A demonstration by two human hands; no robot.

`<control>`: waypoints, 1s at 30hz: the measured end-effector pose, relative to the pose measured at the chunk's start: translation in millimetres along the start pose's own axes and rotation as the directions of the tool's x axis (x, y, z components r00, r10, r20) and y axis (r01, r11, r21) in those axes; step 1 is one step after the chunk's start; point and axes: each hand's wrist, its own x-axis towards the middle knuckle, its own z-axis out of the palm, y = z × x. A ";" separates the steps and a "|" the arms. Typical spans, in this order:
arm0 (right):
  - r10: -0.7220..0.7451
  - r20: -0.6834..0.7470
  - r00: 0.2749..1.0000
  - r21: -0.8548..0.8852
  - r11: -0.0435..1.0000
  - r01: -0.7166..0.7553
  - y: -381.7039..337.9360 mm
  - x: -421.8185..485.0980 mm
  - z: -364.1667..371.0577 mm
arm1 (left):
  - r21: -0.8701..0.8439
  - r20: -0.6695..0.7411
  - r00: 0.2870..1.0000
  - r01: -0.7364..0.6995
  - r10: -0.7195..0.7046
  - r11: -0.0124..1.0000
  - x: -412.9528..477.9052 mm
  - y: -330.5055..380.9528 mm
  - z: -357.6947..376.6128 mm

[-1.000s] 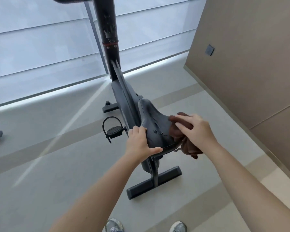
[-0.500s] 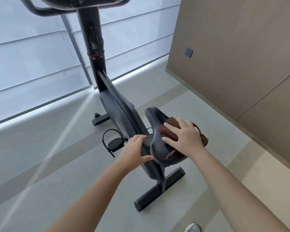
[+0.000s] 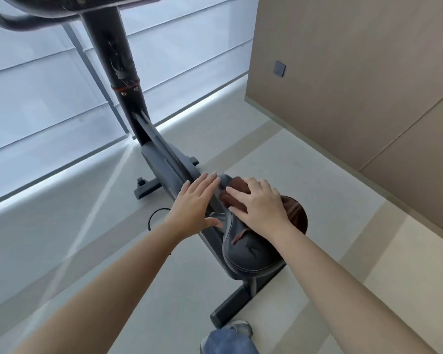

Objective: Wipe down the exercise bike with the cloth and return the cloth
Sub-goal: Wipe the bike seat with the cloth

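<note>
A black exercise bike (image 3: 161, 159) stands on the floor in front of me, its post rising to the handlebars at the top left. Its dark saddle (image 3: 248, 254) is just below my hands. A brown cloth (image 3: 296, 214) lies on the saddle's front part. My right hand (image 3: 260, 206) presses flat on the cloth with fingers spread. My left hand (image 3: 197, 203) is open, fingers straight, beside the saddle's nose over the frame; its thumb touches the saddle's left side.
A tan wall (image 3: 356, 72) with a small grey switch (image 3: 279, 68) runs along the right. Frosted window panels (image 3: 49, 98) fill the back left. The bike's rear foot bar (image 3: 230, 307) lies near my shoe (image 3: 237, 328) at the bottom.
My right hand has slid the cloth from the saddle's right side up onto its front. My left hand let go of the saddle edge and opened flat. My view moved closer.
</note>
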 end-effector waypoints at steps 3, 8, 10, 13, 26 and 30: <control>-0.012 -0.102 0.995 0.061 0.998 0.018 16.3 -44.6 -1.0 | 0.053 0.048 0.993 -0.110 0.108 0.992 19.7 -2.2 -3.1; 0.070 -0.230 0.971 0.156 0.987 -0.035 32.5 -72.3 3.4 | -0.011 0.164 0.960 -0.230 0.229 0.973 40.9 6.2 -3.6; 0.198 -0.182 0.963 0.160 0.972 -0.170 33.9 -49.1 -0.8 | -0.037 0.226 0.942 -0.247 0.249 0.968 48.2 7.2 -6.6; 0.406 -0.053 0.912 0.187 0.901 -0.390 43.1 -18.5 -4.8 | -0.043 0.240 0.927 -0.285 0.287 0.957 56.2 7.9 -10.5; 0.502 -0.218 0.837 0.141 0.865 -0.482 -21.7 -39.6 0.7 | -0.180 0.122 0.927 -0.330 0.354 0.927 70.1 -3.1 -3.6; 0.312 -0.135 0.940 0.120 0.947 -0.297 -26.8 -11.9 -2.9 | -0.211 0.080 0.929 -0.338 0.361 0.917 70.9 -5.4 -1.1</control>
